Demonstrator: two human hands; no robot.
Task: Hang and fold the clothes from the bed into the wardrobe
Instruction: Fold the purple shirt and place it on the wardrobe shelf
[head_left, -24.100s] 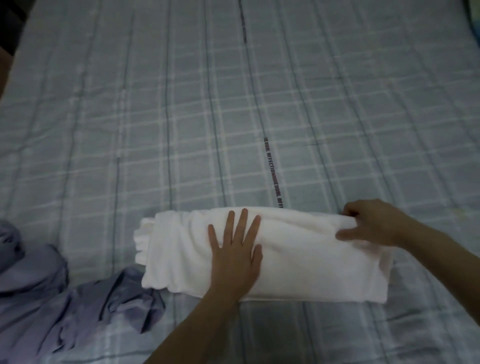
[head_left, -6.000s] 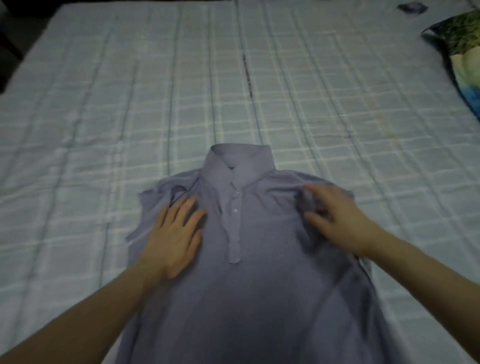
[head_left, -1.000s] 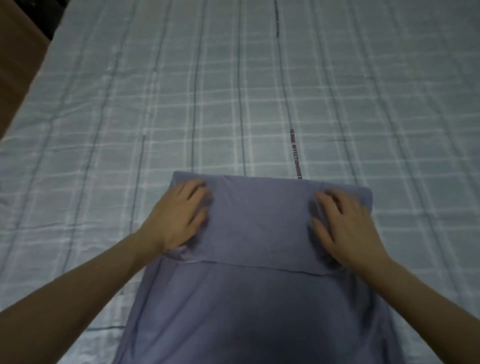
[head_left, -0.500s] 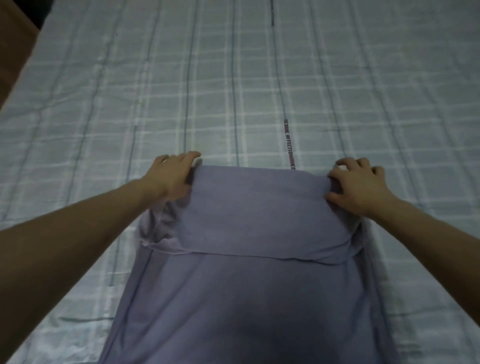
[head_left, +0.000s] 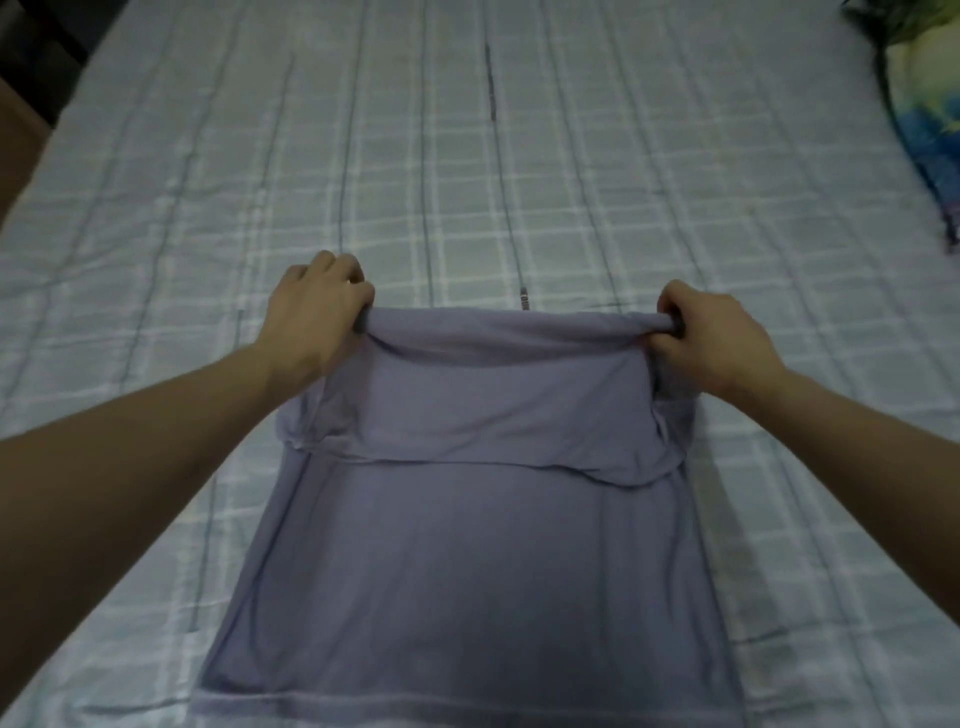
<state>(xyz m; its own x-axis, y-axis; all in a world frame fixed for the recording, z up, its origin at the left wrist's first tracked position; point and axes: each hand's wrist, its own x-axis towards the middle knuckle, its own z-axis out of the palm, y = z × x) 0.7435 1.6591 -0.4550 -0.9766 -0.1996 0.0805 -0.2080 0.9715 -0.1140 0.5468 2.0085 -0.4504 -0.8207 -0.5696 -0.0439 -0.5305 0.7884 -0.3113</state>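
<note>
The purple shirt (head_left: 467, 561) lies flat on the bed (head_left: 571, 182), its hem at 6 o'clock nearest the viewer and its body running away toward 12. Its sides look already turned in, giving a narrow panel, and its far part is doubled back over the body, the edge of that flap crossing the cloth about midway. So the folding of this garment seems well under way but not finished: the far fold probably has yet to be brought down toward the hem and smoothed, and then the bundle carried to the wardrobe, which is not in view.

At the far fold, the left hand (head_left: 317, 306) clenches the corner at about 10 o'clock, fingers curled over the edge. The right hand (head_left: 711, 338) pinches the opposite corner at about 2 o'clock, a roll of cloth caught between thumb and fingers. The fold is lifted slightly and sags between them.

Beyond the hands the checked bedspread stretches toward 12 o'clock with ample room. The bed's left edge runs up at 10 to 11 o'clock, with dark floor past it. A patterned pillow (head_left: 924, 119) sits at 1 to 2 o'clock, well apart from the shirt.
</note>
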